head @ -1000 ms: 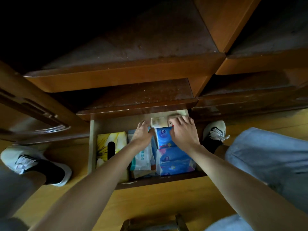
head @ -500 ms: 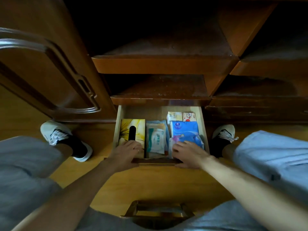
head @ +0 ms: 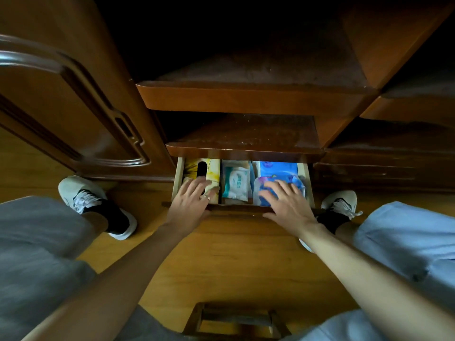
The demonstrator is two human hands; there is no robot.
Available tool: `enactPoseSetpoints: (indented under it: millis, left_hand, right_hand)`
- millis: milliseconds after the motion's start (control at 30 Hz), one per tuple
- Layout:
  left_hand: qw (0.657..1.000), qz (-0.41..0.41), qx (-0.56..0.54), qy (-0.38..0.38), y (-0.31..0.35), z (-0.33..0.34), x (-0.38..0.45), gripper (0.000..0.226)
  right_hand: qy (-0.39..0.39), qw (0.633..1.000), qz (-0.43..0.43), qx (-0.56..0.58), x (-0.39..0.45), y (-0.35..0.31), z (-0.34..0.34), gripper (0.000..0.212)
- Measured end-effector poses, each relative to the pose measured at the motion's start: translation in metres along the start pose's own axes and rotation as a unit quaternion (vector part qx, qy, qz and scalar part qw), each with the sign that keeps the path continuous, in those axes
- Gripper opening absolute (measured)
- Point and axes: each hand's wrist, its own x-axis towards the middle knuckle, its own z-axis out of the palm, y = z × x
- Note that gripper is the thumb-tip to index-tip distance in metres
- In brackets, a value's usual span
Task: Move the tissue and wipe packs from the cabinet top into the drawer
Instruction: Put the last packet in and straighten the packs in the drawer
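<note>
Left hand [head: 190,203] lies flat, fingers straight and spread, palm over the front edge of the drawer [head: 236,208], fingertips reaching onto the yellow tissue box [head: 211,168]. Right hand [head: 286,203] likewise flat and spread, resting on the front edge and over the blue tissue packs [head: 278,169]. Neither hand grips anything. White wipe pack [head: 235,182] sits between box and blue packs, touching both. Drawer is partly under the shelf [head: 246,134] above it; shelf top shows no packs.

Judgement: the loading looks done; the step in hand is closing the drawer. Next move calls for an even push from both palms, fingers lifted clear of the packs before the front meets the shelf edge.
</note>
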Motion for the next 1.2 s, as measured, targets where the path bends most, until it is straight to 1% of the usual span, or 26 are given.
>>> enactPoseSetpoints:
  millis: [67, 133, 200, 267, 367, 533, 633, 733, 867, 933, 1067, 1133, 1200]
  left_hand:
    - [0.999, -0.016, 0.028, 0.02, -0.005, 0.0, 0.013, 0.094]
    - [0.998, -0.018, 0.051, 0.044, -0.012, 0.001, 0.025, 0.105]
    - [0.995, -0.032, 0.074, 0.053, -0.018, 0.002, 0.039, 0.11]
    - [0.994, -0.058, 0.083, 0.047, -0.022, 0.004, 0.055, 0.11]
    - [0.991, -0.082, 0.1, 0.04, -0.024, 0.005, 0.077, 0.104]
    - [0.986, -0.083, 0.112, 0.088, -0.031, 0.004, 0.103, 0.084]
    - [0.984, -0.095, 0.102, 0.108, -0.032, 0.004, 0.113, 0.077]
    - [0.98, -0.101, 0.098, 0.141, -0.03, 0.006, 0.118, 0.074]
    - [0.971, -0.075, 0.093, 0.209, -0.035, 0.013, 0.119, 0.069]
    - [0.971, -0.071, 0.093, 0.208, -0.038, 0.015, 0.12, 0.07]
    - [0.974, -0.064, 0.109, 0.188, -0.041, 0.017, 0.122, 0.069]
    - [0.975, -0.065, 0.125, 0.17, -0.04, 0.016, 0.122, 0.071]
    - [0.98, -0.075, 0.133, 0.127, -0.034, 0.008, 0.122, 0.072]
  right_hand:
    - [0.018, 1.0, 0.02, 0.008, 0.013, 0.006, 0.0, 0.09]
    - [0.044, 0.998, 0.041, 0.013, 0.025, 0.013, 0.004, 0.11]
    - [0.062, 0.995, 0.071, 0.015, 0.038, 0.02, 0.006, 0.123]
    - [0.063, 0.993, 0.104, 0.012, 0.052, 0.025, 0.006, 0.126]
    - [0.072, 0.989, 0.129, 0.003, 0.072, 0.029, 0.005, 0.117]
    - [0.126, 0.983, 0.132, -0.002, 0.091, 0.039, 0.011, 0.086]
    - [0.152, 0.979, 0.135, -0.003, 0.101, 0.041, 0.019, 0.074]
    - [0.194, 0.971, 0.137, -0.004, 0.109, 0.045, 0.029, 0.067]
    - [0.222, 0.967, 0.126, -0.004, 0.11, 0.05, 0.039, 0.069]
    - [0.221, 0.967, 0.124, -0.006, 0.111, 0.051, 0.04, 0.069]
    - [0.24, 0.965, 0.102, -0.016, 0.113, 0.056, 0.045, 0.066]
    - [0.236, 0.966, 0.101, -0.018, 0.112, 0.056, 0.042, 0.067]
    - [0.188, 0.974, 0.127, -0.01, 0.113, 0.049, 0.03, 0.068]
